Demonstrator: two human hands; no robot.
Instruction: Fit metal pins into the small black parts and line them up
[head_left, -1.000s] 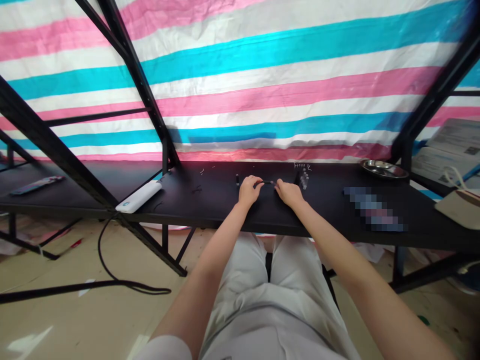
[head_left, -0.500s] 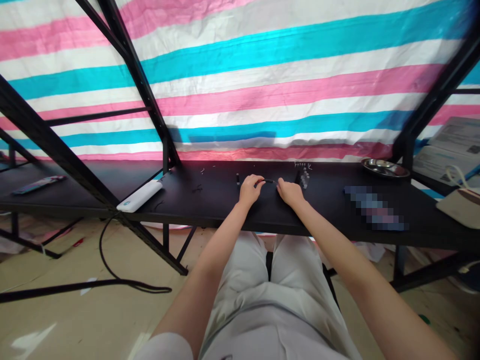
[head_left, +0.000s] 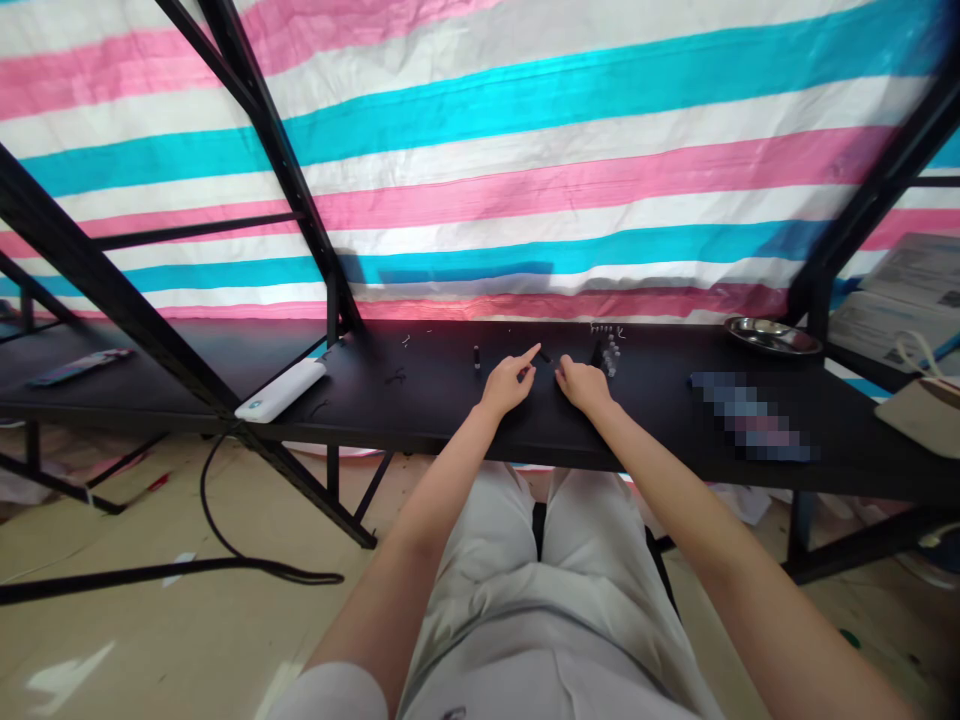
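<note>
Both my hands rest on the black table [head_left: 420,410] near its middle. My left hand [head_left: 507,385] has its index finger stretched out forward and the other fingers curled; a thin black strip [head_left: 545,356] shows just past that fingertip and seems pinched under the thumb. My right hand [head_left: 582,384] lies close beside it, fingers curled down on the table, and what they hold is hidden. A cluster of small clear vials [head_left: 609,358] stands just beyond the right hand. A short black upright piece [head_left: 476,358] stands left of the left hand.
A white power bank [head_left: 281,391] lies left on the table, a steel dish [head_left: 770,337] at the back right, a blurred patch [head_left: 754,430] before it. Slanted black frame bars [head_left: 277,150] cross the view. A black cable [head_left: 247,560] loops on the floor. A striped tarp hangs behind.
My left index finger has lifted and straightened forward. The black strip that ran between both hands now shows only as a short end by that fingertip. The right hand has barely moved.
</note>
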